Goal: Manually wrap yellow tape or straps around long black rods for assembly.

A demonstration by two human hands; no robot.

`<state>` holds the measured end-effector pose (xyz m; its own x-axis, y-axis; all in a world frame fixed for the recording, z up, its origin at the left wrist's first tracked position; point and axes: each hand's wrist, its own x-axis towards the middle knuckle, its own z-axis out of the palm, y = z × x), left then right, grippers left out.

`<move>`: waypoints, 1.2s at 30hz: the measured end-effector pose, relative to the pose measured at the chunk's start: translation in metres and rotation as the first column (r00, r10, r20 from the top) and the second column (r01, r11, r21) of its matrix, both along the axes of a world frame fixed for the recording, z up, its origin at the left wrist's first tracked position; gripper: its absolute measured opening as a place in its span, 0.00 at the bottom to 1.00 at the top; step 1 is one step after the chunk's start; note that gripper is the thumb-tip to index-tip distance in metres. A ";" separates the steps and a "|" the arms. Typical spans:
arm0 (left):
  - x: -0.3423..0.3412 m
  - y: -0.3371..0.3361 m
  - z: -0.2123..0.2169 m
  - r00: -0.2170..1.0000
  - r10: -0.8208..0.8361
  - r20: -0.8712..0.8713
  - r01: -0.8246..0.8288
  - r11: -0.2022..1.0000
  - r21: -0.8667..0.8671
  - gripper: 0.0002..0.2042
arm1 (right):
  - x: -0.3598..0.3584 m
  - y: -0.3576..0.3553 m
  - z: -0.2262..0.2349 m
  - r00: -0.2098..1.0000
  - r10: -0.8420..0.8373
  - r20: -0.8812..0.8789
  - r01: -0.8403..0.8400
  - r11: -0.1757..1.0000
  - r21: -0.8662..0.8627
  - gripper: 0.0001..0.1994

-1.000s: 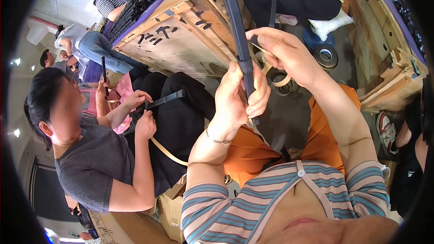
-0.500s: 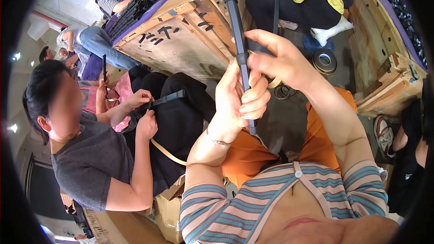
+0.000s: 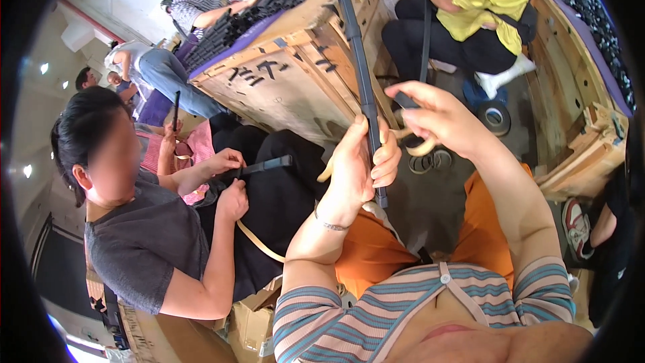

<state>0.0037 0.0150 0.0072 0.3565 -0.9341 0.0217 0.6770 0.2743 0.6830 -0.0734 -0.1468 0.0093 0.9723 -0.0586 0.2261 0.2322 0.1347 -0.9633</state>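
Note:
A long, dark, jointed rod [image 3: 359,54] rises steeply from my lap past the top of the picture. My left hand [image 3: 366,165] is wrapped round its lower part, and a short end pokes out below the fist. To the right of the rod, my right hand [image 3: 443,117] pinches a short black piece of tape [image 3: 406,100] between thumb and fingers, apart from the rod. A pale yellowish strip [image 3: 422,148] curls below that hand; whether it joins the black piece I cannot tell.
A roll of black tape [image 3: 495,118] lies on the floor ahead. Wooden crates [image 3: 282,87] stand ahead and right, heaped with dark rods and small black parts. Close on my left a co-worker [image 3: 161,228] handles a dark flat piece [image 3: 269,164]; a person in yellow [image 3: 480,0] sits opposite.
My right hand has come away from the rod to the right, with the black piece now showing in its fingers. My left hand keeps its hold. The whole view has shifted slightly.

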 end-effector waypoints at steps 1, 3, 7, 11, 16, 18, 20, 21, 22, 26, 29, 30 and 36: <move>0.003 0.001 0.000 0.992 0.096 0.082 -0.098 0.995 0.028 0.18 | -0.002 -0.001 -0.001 1.000 -0.026 0.013 0.026 0.999 -0.044 0.21; 0.014 0.000 0.003 0.936 0.291 0.199 -0.319 0.939 0.131 0.16 | -0.013 -0.004 0.007 1.000 -0.005 -0.024 0.002 0.996 -0.091 0.21; 0.055 -0.014 0.021 0.795 0.487 0.361 -0.561 0.818 0.130 0.12 | -0.021 -0.009 0.003 0.997 0.077 -0.026 -0.080 0.984 -0.158 0.22; 0.130 -0.029 0.059 0.548 0.474 0.689 -0.715 0.693 0.092 0.04 | -0.026 -0.024 -0.004 0.993 0.091 -0.069 -0.105 0.966 -0.235 0.21; 0.239 -0.058 0.091 0.384 0.519 0.764 -0.815 0.579 0.016 0.03 | -0.027 -0.023 -0.013 0.984 0.087 -0.156 -0.128 0.954 -0.272 0.22; 0.279 -0.074 0.106 0.325 0.545 0.773 -0.844 0.536 -0.023 0.05 | -0.027 -0.026 -0.017 0.979 0.074 -0.190 -0.140 0.920 -0.365 0.22; 0.312 -0.089 0.122 0.310 0.550 0.776 -0.855 0.517 -0.025 0.05 | -0.026 -0.030 -0.023 0.978 0.063 -0.198 -0.132 0.926 -0.354 0.22; 0.332 -0.093 0.128 0.378 0.635 0.674 -0.851 0.525 -0.018 0.02 | -0.025 -0.033 -0.026 0.980 0.057 -0.192 -0.126 0.921 -0.368 0.22; 0.346 -0.095 0.134 0.378 0.656 0.653 -0.866 0.500 -0.001 0.03 | -0.025 -0.035 -0.027 0.979 0.056 -0.195 -0.126 0.922 -0.367 0.22; 0.408 -0.081 0.144 0.323 0.542 0.776 -0.902 0.425 0.079 0.04 | -0.019 -0.045 -0.018 0.973 -0.019 -0.229 -0.062 0.937 -0.344 0.22; 0.431 -0.080 0.141 0.352 0.686 0.636 -0.927 0.352 0.133 0.03 | -0.014 -0.047 -0.024 0.966 -0.034 -0.256 -0.046 0.952 -0.303 0.22; 0.431 -0.084 0.140 0.362 0.681 0.637 -0.922 0.363 0.135 0.03 | -0.012 -0.048 -0.027 0.971 -0.035 -0.237 -0.034 0.958 -0.283 0.22; 0.420 -0.077 0.145 0.518 0.643 0.564 -0.855 0.393 0.337 0.04 | -0.001 -0.043 -0.023 0.963 0.023 -0.268 -0.106 0.948 -0.300 0.23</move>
<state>0.4236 -0.0616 0.1521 0.9834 -0.1527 -0.0977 0.1128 0.0938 0.9892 -0.0741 -0.1896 -0.0138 0.9986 0.0386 -0.0364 -0.0291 -0.1731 -0.9845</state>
